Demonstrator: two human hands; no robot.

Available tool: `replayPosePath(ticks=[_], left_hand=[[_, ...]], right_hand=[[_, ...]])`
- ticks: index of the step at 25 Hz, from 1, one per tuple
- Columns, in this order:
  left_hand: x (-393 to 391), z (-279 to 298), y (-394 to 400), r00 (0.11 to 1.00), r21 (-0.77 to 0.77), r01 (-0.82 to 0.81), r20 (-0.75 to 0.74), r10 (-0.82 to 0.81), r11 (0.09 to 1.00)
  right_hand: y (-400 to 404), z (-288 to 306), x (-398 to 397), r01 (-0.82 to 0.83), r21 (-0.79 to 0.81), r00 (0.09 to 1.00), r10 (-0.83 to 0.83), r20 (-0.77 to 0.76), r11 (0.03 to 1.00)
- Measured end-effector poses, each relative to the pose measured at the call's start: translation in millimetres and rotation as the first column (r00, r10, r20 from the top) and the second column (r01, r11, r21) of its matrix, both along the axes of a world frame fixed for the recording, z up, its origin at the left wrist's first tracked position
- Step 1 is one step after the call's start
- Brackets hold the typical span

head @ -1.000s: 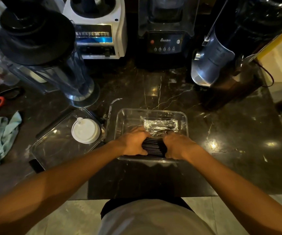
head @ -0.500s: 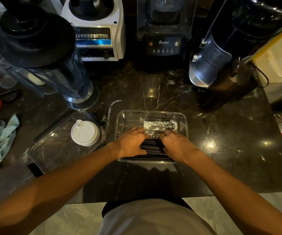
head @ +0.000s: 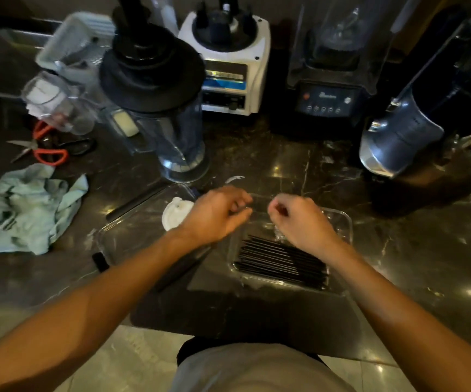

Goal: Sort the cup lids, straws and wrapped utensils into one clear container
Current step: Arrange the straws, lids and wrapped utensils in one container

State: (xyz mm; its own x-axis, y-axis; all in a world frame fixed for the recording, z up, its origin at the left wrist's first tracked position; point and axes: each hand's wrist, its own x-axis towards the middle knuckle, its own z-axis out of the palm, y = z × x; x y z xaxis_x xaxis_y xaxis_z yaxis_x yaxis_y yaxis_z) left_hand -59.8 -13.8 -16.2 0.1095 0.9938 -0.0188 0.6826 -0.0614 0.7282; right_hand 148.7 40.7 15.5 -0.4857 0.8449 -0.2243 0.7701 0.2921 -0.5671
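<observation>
- Two hands hover mid-frame in the head view, above the far edge of the clear container (head: 341, 222) at centre right. Left hand (head: 214, 213) and right hand (head: 299, 222): fingers loosely curled, nothing visibly held; blurred.
- Black straws (head: 282, 258) lie flat in the container's near half, long axis running left to right, tilting slightly down toward lower right.
- Wrapped utensils mostly hidden under the right hand.
- White cup lid (head: 175, 213) sits in a second clear tray (head: 132, 239), just left of centre.
- Judgement: lid goes next; lift it by the rim and set it flat beside the straws.
</observation>
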Motion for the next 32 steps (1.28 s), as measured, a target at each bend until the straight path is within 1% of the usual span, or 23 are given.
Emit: replayPosePath(ticks=[1,2,3,5,6,8,10,11,13,16,18,19,21,23,25,26,27,28,30,31,32], left_hand=[[-19,0,-6,0.984,0.01,-0.159,0.079,0.158,0.987],[-39,-2,-15,0.944,-0.009,-0.309,0.123,0.308,0.951],[-56,-4,-24,0.889,-0.054,-0.432,0.143,0.435,0.9],[-84,-17,-43,0.782,-0.196,-0.56,0.194,0.592,0.805],[-94,-24,-52,0.729,-0.259,-0.598,0.218,0.649,0.758],[-108,-42,-68,0.61,-0.352,-0.669,0.243,0.754,0.655],[-112,-57,-79,0.503,-0.478,-0.659,0.294,0.813,0.581],[-112,-62,-82,0.48,-0.531,-0.631,0.306,0.822,0.566],[-113,-69,-84,0.486,-0.57,-0.604,0.291,0.824,0.557],[-111,-74,-81,0.547,-0.612,-0.549,0.252,0.798,0.569],[-110,-77,-77,0.571,-0.612,-0.536,0.244,0.784,0.581],[-109,-74,-75,0.563,-0.622,-0.529,0.253,0.787,0.578],[-108,-69,-71,0.515,-0.664,-0.498,0.291,0.806,0.558],[-112,-64,-69,0.441,-0.711,-0.475,0.317,0.84,0.518],[-119,-61,-69,0.345,-0.766,-0.434,0.345,0.873,0.475],[-120,-59,-71,0.327,-0.783,-0.413,0.35,0.878,0.465],[-120,-57,-72,0.352,-0.784,-0.412,0.332,0.875,0.464],[-118,-55,-74,0.399,-0.775,-0.425,0.303,0.866,0.467],[-112,-52,-74,0.475,-0.747,-0.465,0.242,0.846,0.475],[-109,-50,-73,0.483,-0.73,-0.487,0.231,0.844,0.479],[-107,-49,-72,0.473,-0.718,-0.506,0.232,0.85,0.478]], right_hand=[[0,-5,-21,0.048,-0.061,0.99,-0.056,-0.132,0.997],[-1,-11,-43,0.084,-0.128,0.968,-0.111,-0.227,0.988],[-4,-17,-67,0.11,-0.196,0.944,-0.165,-0.287,0.974],[-10,-27,-106,0.145,-0.292,0.911,-0.243,-0.334,0.945],[-12,-31,-120,0.158,-0.318,0.905,-0.266,-0.332,0.935],[-17,-37,-141,0.177,-0.357,0.922,-0.282,-0.267,0.917],[-20,-49,-150,0.187,-0.378,0.95,-0.265,-0.164,0.907],[-22,-54,-153,0.184,-0.371,0.964,-0.241,-0.113,0.91],[-24,-62,-159,0.185,-0.338,0.977,-0.21,-0.039,0.923],[-23,-69,-163,0.224,-0.294,0.973,-0.23,0.012,0.929],[-27,-74,-166,0.21,-0.321,0.977,-0.205,0.05,0.924],[-28,-79,-166,0.215,-0.345,0.977,-0.207,0.059,0.914],[-31,-82,-168,0.263,-0.421,0.96,-0.278,0.027,0.868],[-31,-79,-170,0.286,-0.522,0.936,-0.35,-0.026,0.804],[-29,-74,-168,0.227,-0.601,0.946,-0.321,-0.051,0.767],[-30,-72,-167,0.188,-0.62,0.961,-0.273,-0.043,0.762],[-30,-71,-165,0.172,-0.621,0.97,-0.24,-0.027,0.765],[-31,-73,-164,0.178,-0.608,0.973,-0.232,-0.01,0.774],[-34,-74,-164,0.22,-0.572,0.966,-0.259,0.015,0.79],[-36,-73,-166,0.236,-0.576,0.959,-0.282,0.009,0.783],[-38,-71,-167,0.241,-0.603,0.952,-0.307,-0.007,0.76]])
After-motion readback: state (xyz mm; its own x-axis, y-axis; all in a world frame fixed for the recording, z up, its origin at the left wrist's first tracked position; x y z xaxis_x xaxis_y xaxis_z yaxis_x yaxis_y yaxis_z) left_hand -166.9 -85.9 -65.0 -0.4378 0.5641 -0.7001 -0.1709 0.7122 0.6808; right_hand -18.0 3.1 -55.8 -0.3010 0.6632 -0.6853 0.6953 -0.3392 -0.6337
